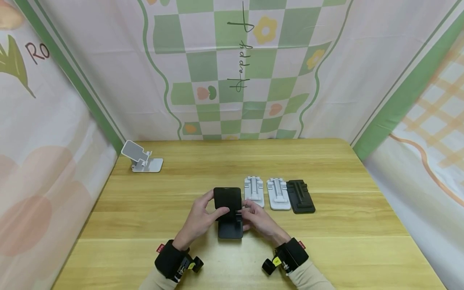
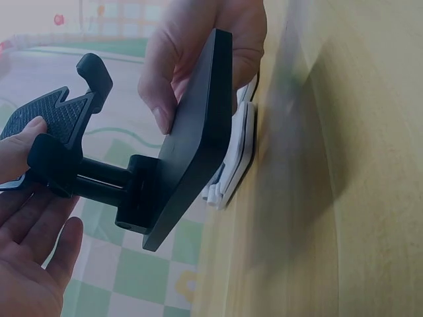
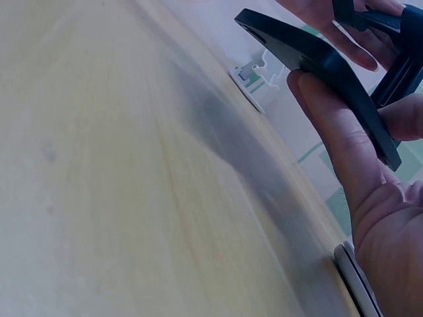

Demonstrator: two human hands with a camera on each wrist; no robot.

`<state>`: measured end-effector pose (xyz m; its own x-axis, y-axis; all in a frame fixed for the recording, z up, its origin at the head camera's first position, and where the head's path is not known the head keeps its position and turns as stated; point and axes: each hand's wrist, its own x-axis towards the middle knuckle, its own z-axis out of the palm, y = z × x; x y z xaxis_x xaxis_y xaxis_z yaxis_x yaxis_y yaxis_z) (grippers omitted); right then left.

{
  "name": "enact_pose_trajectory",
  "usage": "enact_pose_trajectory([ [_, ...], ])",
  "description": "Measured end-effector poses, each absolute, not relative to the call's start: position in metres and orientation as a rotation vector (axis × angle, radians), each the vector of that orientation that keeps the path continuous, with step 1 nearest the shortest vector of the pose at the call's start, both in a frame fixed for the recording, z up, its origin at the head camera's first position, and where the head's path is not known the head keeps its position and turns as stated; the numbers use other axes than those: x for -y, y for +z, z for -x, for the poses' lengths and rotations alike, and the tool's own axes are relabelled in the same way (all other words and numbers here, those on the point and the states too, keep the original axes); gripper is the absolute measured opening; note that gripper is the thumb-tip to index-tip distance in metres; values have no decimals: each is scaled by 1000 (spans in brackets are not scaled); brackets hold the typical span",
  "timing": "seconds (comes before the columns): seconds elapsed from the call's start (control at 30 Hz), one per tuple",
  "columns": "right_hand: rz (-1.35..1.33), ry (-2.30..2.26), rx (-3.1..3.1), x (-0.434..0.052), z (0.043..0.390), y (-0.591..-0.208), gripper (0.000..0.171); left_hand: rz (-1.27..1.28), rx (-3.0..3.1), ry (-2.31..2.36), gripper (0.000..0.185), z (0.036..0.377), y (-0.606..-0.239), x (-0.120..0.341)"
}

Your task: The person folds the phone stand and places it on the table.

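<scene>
A black phone stand [image 1: 227,196], unfolded, is held up off the table between both hands. My left hand [image 1: 198,219] grips its upper cradle, thumb across the face. In the left wrist view, that cradle [image 2: 63,119] has a textured pad and a hooked lip, joined by a hinged arm to the flat base [image 2: 198,142]. The base is pinched between thumb and fingers of my right hand [image 3: 377,178], which in the head view comes in from the right side. Part of the hinge is hidden behind the cradle in the head view.
Two folded white phone stands [image 1: 253,191] [image 1: 278,194] and a folded black one [image 1: 301,196] lie in a row right of the hands. An unfolded white stand [image 1: 146,164] stands at the table's far left corner. Patterned curtains [image 1: 232,72] border the wooden table [image 1: 188,165].
</scene>
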<state>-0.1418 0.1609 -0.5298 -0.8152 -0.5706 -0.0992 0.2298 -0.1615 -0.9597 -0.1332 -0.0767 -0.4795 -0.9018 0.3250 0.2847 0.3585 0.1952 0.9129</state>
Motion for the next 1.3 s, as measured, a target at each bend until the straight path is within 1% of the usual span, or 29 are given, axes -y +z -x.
enact_pose_trajectory([
  [0.27, 369, -1996, -1608, -161, 142, -527, 38, 690, 2377, -1820, 38, 133, -481, 75],
  [0.37, 367, -1993, -1607, -161, 142, -527, 38, 695, 2362, -1797, 37, 133, -481, 74],
  [0.63, 374, -1992, -1617, -161, 142, -526, 34, 685, 2340, -1775, 37, 135, -484, 72],
  [0.93, 383, -2002, -1576, -159, 140, -527, 25, 673, 2309, -1742, 38, 136, -487, 71],
  [1.3, 405, -2008, -1544, -158, 140, -528, 21, 666, 2303, -1678, 40, 136, -490, 70],
])
